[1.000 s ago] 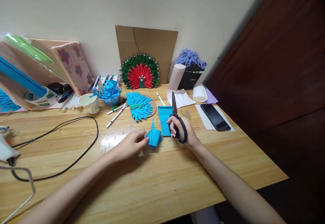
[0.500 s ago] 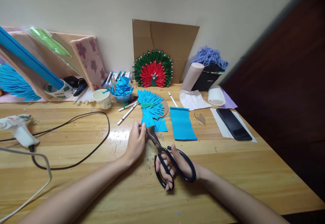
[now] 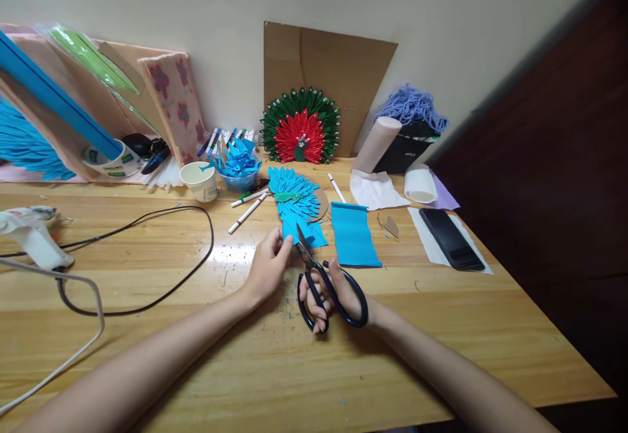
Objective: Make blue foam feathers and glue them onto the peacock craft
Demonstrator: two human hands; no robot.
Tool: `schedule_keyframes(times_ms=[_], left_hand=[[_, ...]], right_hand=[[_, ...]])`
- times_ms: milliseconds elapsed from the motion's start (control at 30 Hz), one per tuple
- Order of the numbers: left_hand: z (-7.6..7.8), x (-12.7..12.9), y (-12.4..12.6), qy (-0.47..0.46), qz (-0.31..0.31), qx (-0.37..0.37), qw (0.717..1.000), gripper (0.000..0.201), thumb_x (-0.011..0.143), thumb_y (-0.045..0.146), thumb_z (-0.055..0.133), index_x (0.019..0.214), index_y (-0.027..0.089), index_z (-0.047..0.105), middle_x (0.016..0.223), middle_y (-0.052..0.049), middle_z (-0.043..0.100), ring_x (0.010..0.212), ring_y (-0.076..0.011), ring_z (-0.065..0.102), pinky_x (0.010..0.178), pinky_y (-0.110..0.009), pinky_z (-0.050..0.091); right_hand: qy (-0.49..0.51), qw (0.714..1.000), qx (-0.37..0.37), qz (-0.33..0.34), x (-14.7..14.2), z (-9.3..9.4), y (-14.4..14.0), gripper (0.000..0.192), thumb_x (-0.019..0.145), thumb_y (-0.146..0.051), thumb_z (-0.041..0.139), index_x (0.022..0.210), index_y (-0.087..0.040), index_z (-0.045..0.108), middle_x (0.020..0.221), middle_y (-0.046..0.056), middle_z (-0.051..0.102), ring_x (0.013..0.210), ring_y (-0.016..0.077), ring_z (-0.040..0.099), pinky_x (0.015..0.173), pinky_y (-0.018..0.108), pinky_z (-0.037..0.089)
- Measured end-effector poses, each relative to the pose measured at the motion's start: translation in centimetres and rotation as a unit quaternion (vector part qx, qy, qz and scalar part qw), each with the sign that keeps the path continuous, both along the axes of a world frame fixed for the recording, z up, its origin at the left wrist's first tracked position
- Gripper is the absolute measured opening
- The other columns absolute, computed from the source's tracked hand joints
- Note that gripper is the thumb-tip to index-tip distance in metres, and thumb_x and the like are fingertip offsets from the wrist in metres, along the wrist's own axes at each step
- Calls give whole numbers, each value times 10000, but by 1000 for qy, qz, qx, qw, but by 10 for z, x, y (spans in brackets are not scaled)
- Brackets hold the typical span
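Along the near edge of the blue-feathered disc (image 3: 293,192), the left hand (image 3: 267,264) pinches blue paper (image 3: 290,227) between its fingers, while the right hand (image 3: 344,292), fingers gripping the scissors (image 3: 310,261), points parted blades over the paper toward the disc.

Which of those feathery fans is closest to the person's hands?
The blue fan with the green strip, just beyond the scissors. The red-and-green fan stands farther back; the other blue fan is far left.

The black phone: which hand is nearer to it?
Right. The right hand, holding scissors, is left of the phone; the left hand, holding blue paper, is farther left.
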State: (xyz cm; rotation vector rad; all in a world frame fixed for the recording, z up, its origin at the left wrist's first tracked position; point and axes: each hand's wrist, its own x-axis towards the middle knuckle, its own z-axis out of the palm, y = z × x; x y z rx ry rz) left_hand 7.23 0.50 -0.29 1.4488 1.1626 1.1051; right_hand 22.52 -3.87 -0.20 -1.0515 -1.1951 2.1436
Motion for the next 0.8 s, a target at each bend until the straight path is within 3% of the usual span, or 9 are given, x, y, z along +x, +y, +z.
schedule_keyframes(times_ms=[400, 800], left_hand=[[-3, -1, 3, -43, -24, -11, 999, 248, 853, 387, 424, 716, 180, 438, 548, 67, 386, 498, -88, 349, 492, -216, 283], [-3, -1, 3, -30, -10, -10, 999, 275, 861, 379, 410, 664, 187, 401, 535, 63, 377, 506, -95, 354, 512, -223, 285]], right_hand=[[2, 1000, 26, -8, 1, -5, -2, 768, 606, -870, 208, 740, -159, 466, 415, -60, 437, 333, 101, 488, 383, 240, 469], [-47, 997, 64, -23, 0, 3, -3, 713, 586, -860, 312, 699, -169, 446, 379, -84, 384, 278, 73, 418, 293, 175, 367]])
